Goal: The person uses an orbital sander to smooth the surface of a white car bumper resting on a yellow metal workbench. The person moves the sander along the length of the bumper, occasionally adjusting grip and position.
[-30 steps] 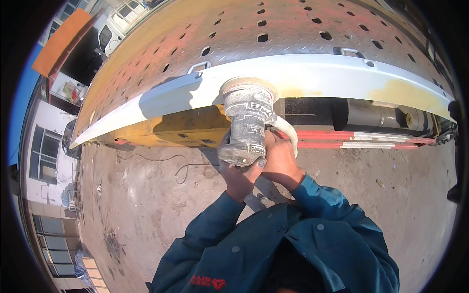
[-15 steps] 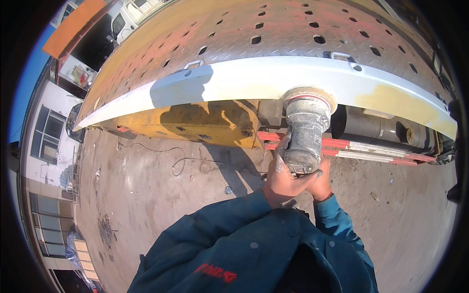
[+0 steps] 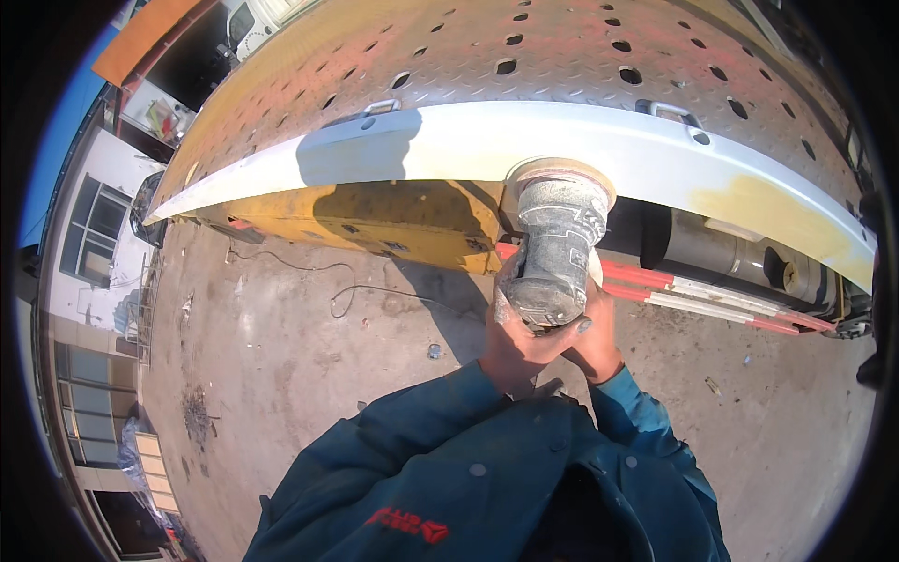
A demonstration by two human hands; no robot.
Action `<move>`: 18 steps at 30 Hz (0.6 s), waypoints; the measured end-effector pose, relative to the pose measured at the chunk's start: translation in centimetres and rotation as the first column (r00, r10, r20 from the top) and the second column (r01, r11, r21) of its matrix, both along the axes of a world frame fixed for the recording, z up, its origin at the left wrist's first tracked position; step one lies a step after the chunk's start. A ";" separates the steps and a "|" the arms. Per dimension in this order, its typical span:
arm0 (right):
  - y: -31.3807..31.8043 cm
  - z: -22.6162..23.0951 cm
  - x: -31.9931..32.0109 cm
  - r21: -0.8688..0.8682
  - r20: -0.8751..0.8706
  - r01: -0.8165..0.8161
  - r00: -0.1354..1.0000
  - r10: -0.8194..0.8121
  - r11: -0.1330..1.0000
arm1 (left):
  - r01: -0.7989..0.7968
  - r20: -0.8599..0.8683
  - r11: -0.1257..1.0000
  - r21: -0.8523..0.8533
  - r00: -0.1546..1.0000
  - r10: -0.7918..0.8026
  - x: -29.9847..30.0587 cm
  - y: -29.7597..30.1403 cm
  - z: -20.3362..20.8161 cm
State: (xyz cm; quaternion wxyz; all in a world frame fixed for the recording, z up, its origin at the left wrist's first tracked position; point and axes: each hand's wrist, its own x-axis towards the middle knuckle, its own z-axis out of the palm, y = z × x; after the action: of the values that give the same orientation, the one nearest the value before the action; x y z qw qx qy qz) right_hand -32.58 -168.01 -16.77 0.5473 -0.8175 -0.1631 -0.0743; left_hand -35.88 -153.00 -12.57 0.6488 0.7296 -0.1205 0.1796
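A dusty grey power sander (image 3: 560,229) is gripped between both of my hands. Its round pad (image 3: 567,170) lies against the lower part of a long white side rail (image 3: 449,140) along a flatbed's edge. My left hand (image 3: 520,347) wraps around the sander's rear end from the left, with its thumb reaching underneath. From the right, my right hand (image 3: 597,342) closes around the same body; the sander partly hides its fingers. A yellowish patch (image 3: 758,201) marks the rail to the right of the pad. Dust coats the tool and my left fingers.
Beyond the rail stretches a patterned metal deck (image 3: 562,70) with rows of holes. Under it are a yellow box (image 3: 403,220), a dark cylindrical tank (image 3: 712,248) and red-and-white bars (image 3: 693,290). A thin cable (image 3: 351,295) lies on the concrete floor (image 3: 309,393).
My hands have moved the sander a short way left along the white rail. Both still grip it.
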 end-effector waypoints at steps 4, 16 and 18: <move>2.4 -1.2 0.1 0.036 -0.125 -0.004 0.992 0.009 0.999 | -0.086 -0.056 0.996 -0.034 0.995 0.084 -0.4 1.8 -2.6; 6.0 0.7 1.1 0.074 0.004 0.000 1.000 0.000 0.997 | -0.063 -0.103 0.997 -0.051 0.993 0.057 0.0 5.5 -0.7; 6.6 -0.3 1.0 0.075 0.084 0.004 0.996 -0.011 0.997 | -0.077 -0.146 0.995 -0.061 0.987 0.068 -0.2 6.0 -1.6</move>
State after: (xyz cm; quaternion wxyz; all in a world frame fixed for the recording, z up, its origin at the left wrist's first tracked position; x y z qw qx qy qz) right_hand -31.60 -161.42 -17.07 0.5698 -0.7933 -0.1801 -0.1168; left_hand -36.11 -146.96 -14.21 0.6727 0.7226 -0.0406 0.1540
